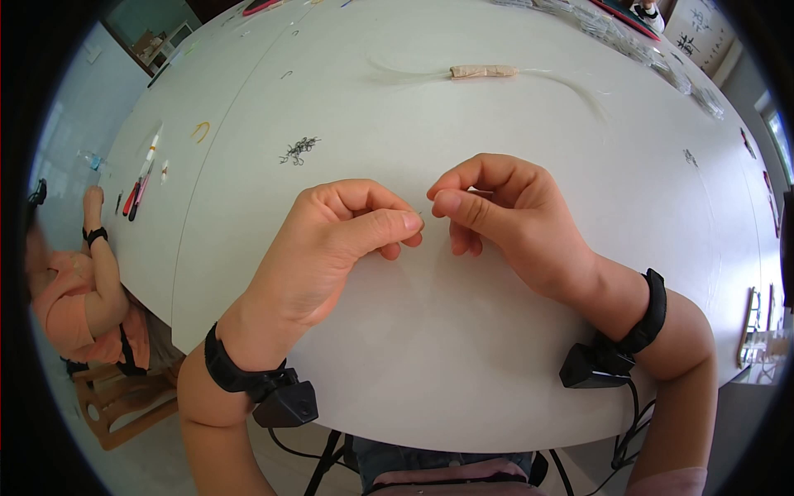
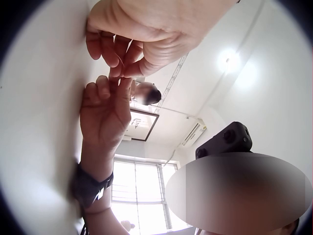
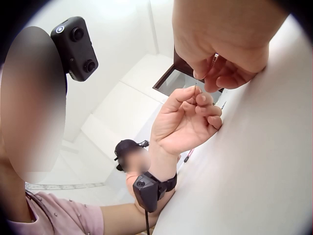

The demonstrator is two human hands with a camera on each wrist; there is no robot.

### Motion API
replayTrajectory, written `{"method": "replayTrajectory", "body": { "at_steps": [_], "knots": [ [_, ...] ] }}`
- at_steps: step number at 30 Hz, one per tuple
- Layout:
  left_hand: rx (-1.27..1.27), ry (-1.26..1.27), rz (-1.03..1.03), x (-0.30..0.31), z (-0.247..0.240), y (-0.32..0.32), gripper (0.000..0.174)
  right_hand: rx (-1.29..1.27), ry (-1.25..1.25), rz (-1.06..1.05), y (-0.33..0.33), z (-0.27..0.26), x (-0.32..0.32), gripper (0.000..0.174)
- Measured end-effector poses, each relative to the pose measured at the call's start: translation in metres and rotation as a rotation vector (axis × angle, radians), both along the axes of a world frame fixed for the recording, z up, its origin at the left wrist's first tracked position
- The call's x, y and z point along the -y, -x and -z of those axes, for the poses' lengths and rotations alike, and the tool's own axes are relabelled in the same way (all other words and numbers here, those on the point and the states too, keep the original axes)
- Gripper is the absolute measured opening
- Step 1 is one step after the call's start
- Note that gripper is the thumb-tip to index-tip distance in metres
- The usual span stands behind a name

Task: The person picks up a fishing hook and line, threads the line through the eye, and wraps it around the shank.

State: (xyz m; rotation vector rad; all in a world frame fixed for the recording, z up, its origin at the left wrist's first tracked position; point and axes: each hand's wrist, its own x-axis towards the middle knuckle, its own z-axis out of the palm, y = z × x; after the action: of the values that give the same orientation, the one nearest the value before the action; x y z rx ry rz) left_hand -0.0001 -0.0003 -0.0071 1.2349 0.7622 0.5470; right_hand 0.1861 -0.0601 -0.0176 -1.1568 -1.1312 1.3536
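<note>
Between its thumb and index finger the left hand (image 1: 329, 240) pinches a tiny thin piece (image 3: 196, 87), its tip upright in the right wrist view. The right hand (image 1: 517, 223) faces it across a small gap in the head view, fingers curled and thumb against the index finger; a small thin thing (image 1: 480, 193) shows in its grip, mostly hidden. In the left wrist view a fine strand (image 2: 118, 55) curves by the left hand's fingers. Beyond the hands lie a pile of small dark hooks (image 1: 298, 150) and a tan-wrapped bundle (image 1: 484, 72) with clear strands at both ends.
On the white table (image 1: 397, 347) are a yellow looped piece (image 1: 201, 130), red-handled tools (image 1: 132, 198) at the left and a few small dark pieces (image 1: 690, 157) at the right. Clear packets (image 1: 628, 45) line the far right edge. Another person (image 1: 83, 281) sits at the left.
</note>
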Motion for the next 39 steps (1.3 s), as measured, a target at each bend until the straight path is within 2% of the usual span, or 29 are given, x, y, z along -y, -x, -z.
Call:
{"method": "replayTrajectory", "body": {
  "at_steps": [3, 7, 9, 12, 26, 34, 39],
  "knots": [
    [0.014, 0.006, -0.014, -0.0001, -0.0005, 0.0004, 0.007, -0.102, 0.031, 0.051, 0.0003, -0.0004, -0.0004, 0.017],
    [0.031, 0.030, -0.045, 0.0001, -0.0014, 0.0000, 0.008, -0.115, 0.018, 0.044, -0.0007, -0.0003, -0.0003, 0.019],
    [0.033, 0.035, -0.036, 0.0003, -0.0022, 0.0001, 0.008, 0.028, 0.026, 0.005, 0.0006, -0.0035, 0.0003, 0.019],
    [0.027, 0.031, -0.012, -0.0002, -0.0016, 0.0003, 0.008, 0.051, 0.013, -0.069, 0.0005, -0.0026, -0.0006, 0.017],
    [-0.011, 0.152, 0.065, 0.0001, -0.0083, -0.0005, 0.009, 0.047, -0.034, -0.098, 0.0006, -0.0042, 0.0000, 0.014],
    [0.040, 0.228, 0.112, -0.0034, -0.0058, 0.0012, 0.018, 0.047, -0.046, -0.106, 0.0001, -0.0042, 0.0003, 0.012],
    [0.010, 0.189, 0.097, -0.0020, -0.0068, 0.0000, 0.019, 0.038, -0.065, -0.099, 0.0012, -0.0019, 0.0015, 0.011]
  ]
}}
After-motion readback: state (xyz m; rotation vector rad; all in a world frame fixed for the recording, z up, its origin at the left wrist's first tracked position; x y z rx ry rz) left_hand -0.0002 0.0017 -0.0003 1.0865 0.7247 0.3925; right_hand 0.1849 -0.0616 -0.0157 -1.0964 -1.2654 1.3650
